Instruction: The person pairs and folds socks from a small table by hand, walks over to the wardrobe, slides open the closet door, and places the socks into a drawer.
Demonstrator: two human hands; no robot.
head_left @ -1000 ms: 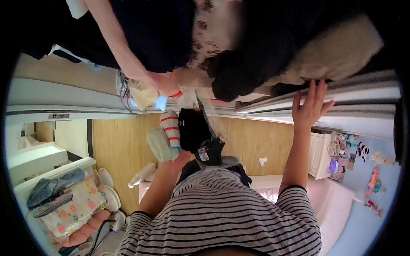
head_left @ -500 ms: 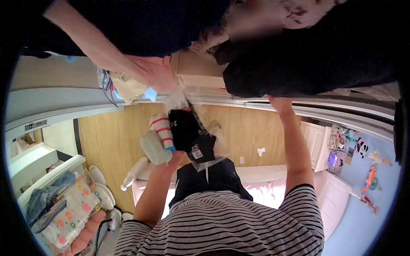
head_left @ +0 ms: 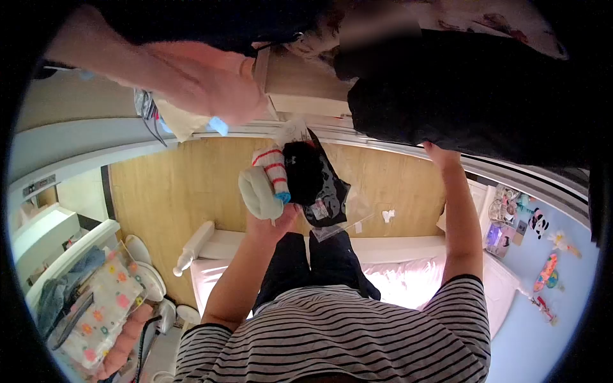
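My left hand [head_left: 274,221] is closed around a bundle: a pale green rolled cloth [head_left: 258,193], a white roll with red stripes [head_left: 271,167] and a blue end, and a black folded garment [head_left: 302,172]. Beside these, a clear plastic bag [head_left: 335,203] with black contents and a small label hangs from the same hand. My right hand [head_left: 442,155] reaches up to the lower edge of a large black hanging garment [head_left: 472,89]. Its fingers are hidden behind that cloth.
A pink fuzzy garment [head_left: 198,83] hangs at the upper left, above folded clothes [head_left: 182,118]. A wooden drawer [head_left: 306,80] stands behind. Below are the wooden floor [head_left: 172,185], a white bed rail [head_left: 408,245] and a flower-patterned bag [head_left: 105,306] at left.
My left hand has moved right with the bundle, which now hangs further from the pink garment. My right hand has shifted right along the black garment's edge. The view has tilted slightly.
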